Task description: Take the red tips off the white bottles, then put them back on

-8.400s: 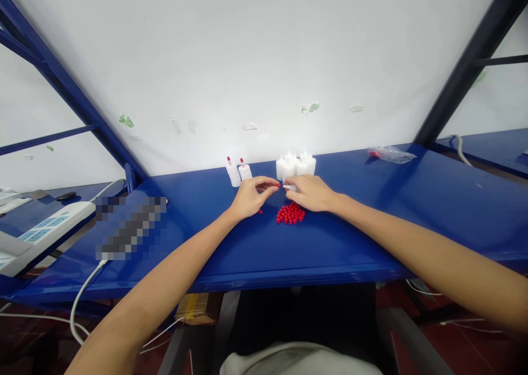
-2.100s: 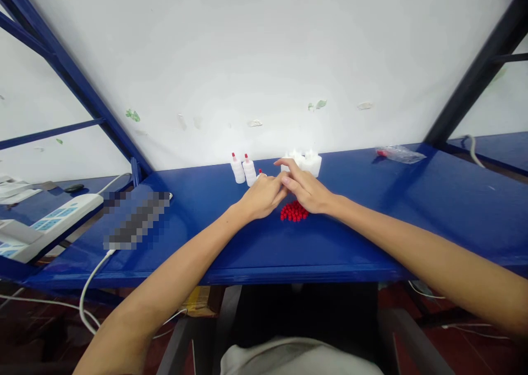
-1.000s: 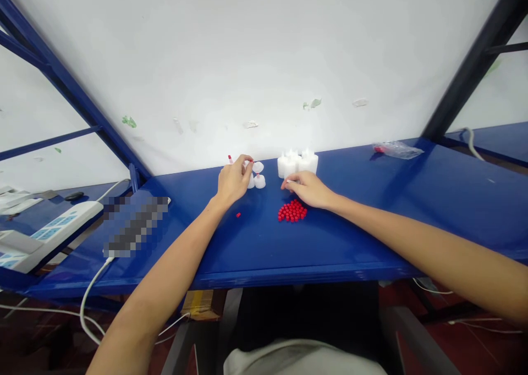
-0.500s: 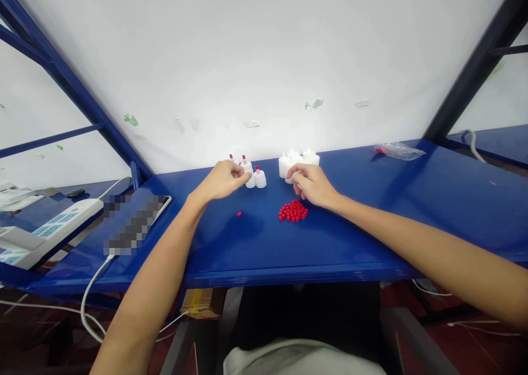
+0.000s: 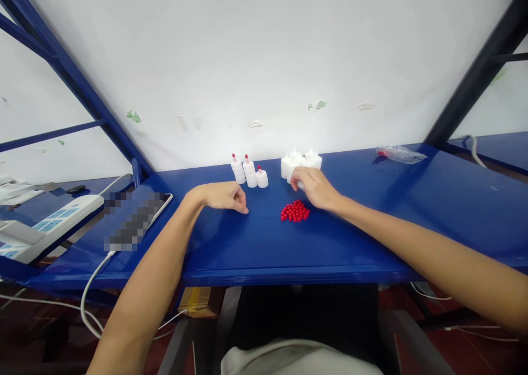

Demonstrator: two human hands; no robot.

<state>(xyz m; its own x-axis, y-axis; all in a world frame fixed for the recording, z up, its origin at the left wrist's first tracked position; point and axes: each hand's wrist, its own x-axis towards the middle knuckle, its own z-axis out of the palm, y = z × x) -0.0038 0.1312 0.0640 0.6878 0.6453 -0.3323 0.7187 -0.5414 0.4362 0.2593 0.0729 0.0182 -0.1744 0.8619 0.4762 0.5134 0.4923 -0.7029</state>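
Head view, left to right: left hand [image 5: 226, 195] curls low over the blue table [image 5: 247, 248], fingertips close together; cannot tell whether they pinch anything. Just beyond, far side, three red-tipped bottles [image 5: 249, 171] stand upright. Centre, near side: red caps [image 5: 295, 211] in a pile (probably light and stiff; best pinched by their sides). Farther back, white bottles [image 5: 285, 167] cluster, likely light and squeezable, best held round the body. Right hand [image 5: 313, 187], before them, bends its fingers over something white [image 5: 301, 186]; firmness of hold unclear.
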